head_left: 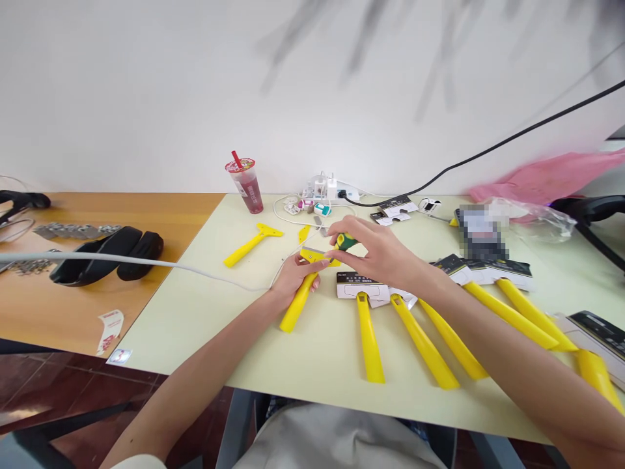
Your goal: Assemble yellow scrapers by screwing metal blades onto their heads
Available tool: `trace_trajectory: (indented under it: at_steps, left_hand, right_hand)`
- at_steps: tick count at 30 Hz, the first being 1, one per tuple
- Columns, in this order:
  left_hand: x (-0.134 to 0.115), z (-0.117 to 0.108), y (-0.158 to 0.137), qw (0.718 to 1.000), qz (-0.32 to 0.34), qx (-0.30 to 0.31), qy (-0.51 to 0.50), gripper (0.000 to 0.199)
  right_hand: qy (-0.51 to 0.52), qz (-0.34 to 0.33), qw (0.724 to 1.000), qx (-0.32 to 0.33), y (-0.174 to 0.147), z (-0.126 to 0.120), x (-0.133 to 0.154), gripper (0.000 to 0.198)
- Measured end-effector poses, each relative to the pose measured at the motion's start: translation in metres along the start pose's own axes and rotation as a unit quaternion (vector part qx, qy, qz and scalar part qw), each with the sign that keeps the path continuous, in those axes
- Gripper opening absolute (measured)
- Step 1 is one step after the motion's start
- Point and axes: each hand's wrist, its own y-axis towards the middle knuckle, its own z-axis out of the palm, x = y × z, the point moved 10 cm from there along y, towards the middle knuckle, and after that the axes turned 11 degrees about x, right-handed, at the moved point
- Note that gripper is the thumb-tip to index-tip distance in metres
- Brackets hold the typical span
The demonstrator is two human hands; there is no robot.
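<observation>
My left hand (289, 279) is closed around the head end of a yellow scraper (297, 305), whose handle points down toward the table's front edge. A metal strip shows along the scraper's head. Wrapped in the fingers of my right hand (378, 246) is a screwdriver (346, 241) with a green and yellow handle. Its tip is at the scraper's head, close to my left thumb; whether it sits in a screw I cannot tell. Behind my hands lies a small yellow plate (304, 233). Another yellow scraper (250, 247) rests further left.
Several yellow scrapers (372, 345) with black-and-white cards lie at the right. A drink cup (250, 189) stands at the back, left of a power strip (322, 189). A white cable (195, 268) crosses the left side. A black case (112, 254) is on the wooden table (190, 215).
</observation>
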Motion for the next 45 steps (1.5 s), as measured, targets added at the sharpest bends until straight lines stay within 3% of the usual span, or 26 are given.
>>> trace_trajectory:
  at_steps: [3,7,10,12,17,22,27,30,34,40,45]
  left_hand:
    - [0.001,0.0,0.001,1.0,0.005,0.004,0.007,0.06]
    - [0.001,-0.005,0.002,1.0,0.016,-0.006,0.001,0.06]
    - [0.001,-0.003,0.002,1.0,0.014,-0.001,0.0,0.06]
    - [0.0,-0.001,0.001,1.0,0.009,0.002,0.002,0.061]
    - [-0.001,-0.002,0.0,1.0,0.004,-0.02,-0.002,0.063]
    - [0.0,-0.001,0.001,1.0,0.009,0.002,0.001,0.061]
    - [0.0,-0.003,0.0,1.0,0.008,-0.01,0.0,0.06]
    - [-0.001,0.0,0.0,1.0,0.009,-0.002,-0.001,0.06]
    - [0.001,0.003,0.0,1.0,0.01,0.008,-0.002,0.06]
    - [-0.007,0.005,0.002,0.999,0.035,-0.005,-0.033,0.056]
    - [-0.032,0.034,0.005,0.998,0.045,0.003,-0.051,0.056]
  right_hand:
    - [-0.031,0.019,0.999,-0.01,-0.001,-0.002,-0.004,0.025]
    - [0.037,0.003,0.998,0.049,0.001,0.005,0.001,0.032]
    - [0.021,0.033,0.999,0.021,0.0,0.0,-0.004,0.019]
    - [-0.017,0.055,0.998,-0.001,-0.001,-0.003,-0.008,0.023]
    - [0.028,0.02,0.999,0.033,0.0,0.003,-0.006,0.028]
    - [-0.034,0.036,0.998,-0.028,-0.002,-0.009,-0.008,0.024]
    - [0.045,0.017,0.998,0.044,0.0,0.004,-0.002,0.031]
    - [0.009,0.014,1.0,0.004,-0.002,-0.002,-0.002,0.022]
    - [-0.075,0.014,0.996,-0.05,-0.002,-0.005,-0.004,0.026]
    - [-0.001,0.037,0.994,-0.101,0.0,-0.009,-0.003,0.027]
    - [0.011,0.009,0.981,-0.192,-0.01,-0.038,0.019,0.025]
